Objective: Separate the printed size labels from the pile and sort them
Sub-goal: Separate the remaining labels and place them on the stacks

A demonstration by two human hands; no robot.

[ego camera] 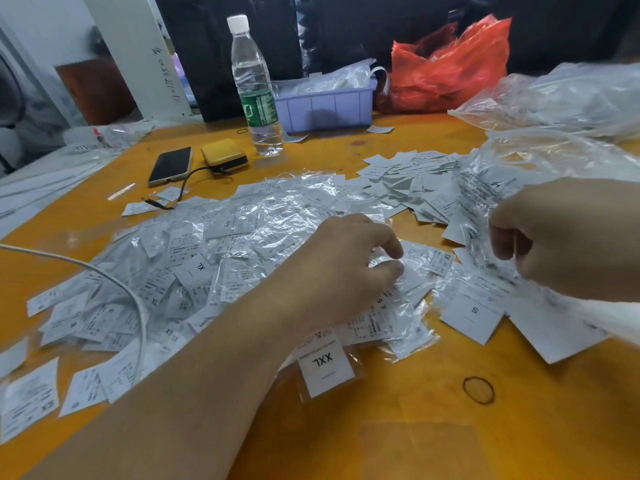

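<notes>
Centrally, a heap of white printed size labels in clear plastic sleeves [214, 258] covers the orange table [450, 427]. Left hand [332, 271] pinches one sleeve at the heap's right edge; right hand [568, 237] grips a crinkled label-filled clear bag [485, 202].

I am watching the left hand [341, 268] resting on the pile of bagged size labels [221, 258] on the orange table [433, 427], its thumb and forefinger pinching a crinkled clear packet [420, 258]. The right hand [568, 237] is gripping another packet of labels [481, 216] just beside it. An XXL label [325, 367] is lying below the left wrist, and an S label [472, 315] is lying under the right hand.
</notes>
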